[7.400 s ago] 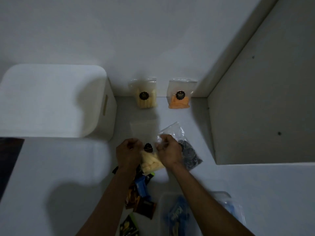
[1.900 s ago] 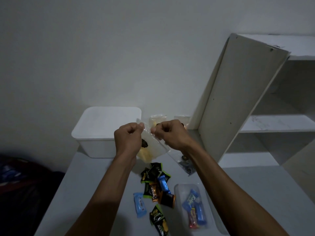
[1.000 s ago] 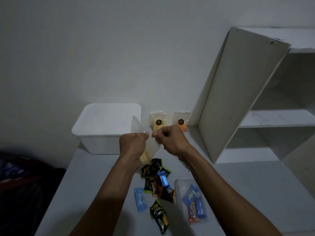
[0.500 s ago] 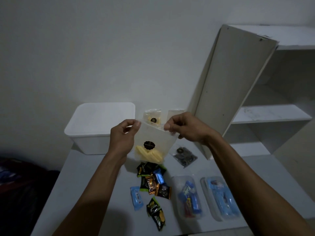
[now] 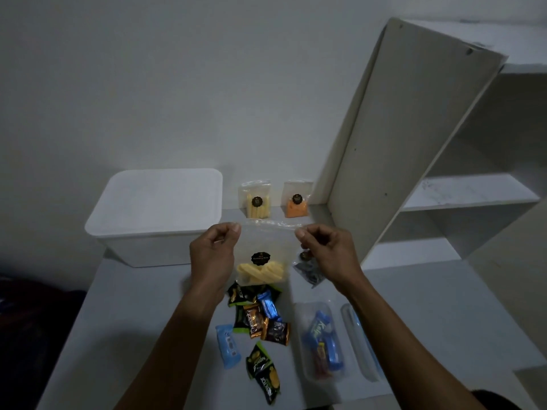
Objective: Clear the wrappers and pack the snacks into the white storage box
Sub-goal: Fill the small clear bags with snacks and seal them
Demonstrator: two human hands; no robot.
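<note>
Pouch of yellow snacks [image 5: 262, 258] hangs flat above the bench [image 5: 142, 315], just in front of the lidded white storage box [image 5: 157, 208]. Left hand [image 5: 211, 258] and right hand [image 5: 328, 255] each pinch a top corner in curled fingers. Half a second ago the hands were closer together; the top now looks pulled taut, and judged ready for packing.

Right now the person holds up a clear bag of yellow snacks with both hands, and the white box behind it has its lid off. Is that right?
Not quite. The head view shows the white box with its lid on. The rest holds: left hand and right hand hold up the clear bag.
</note>
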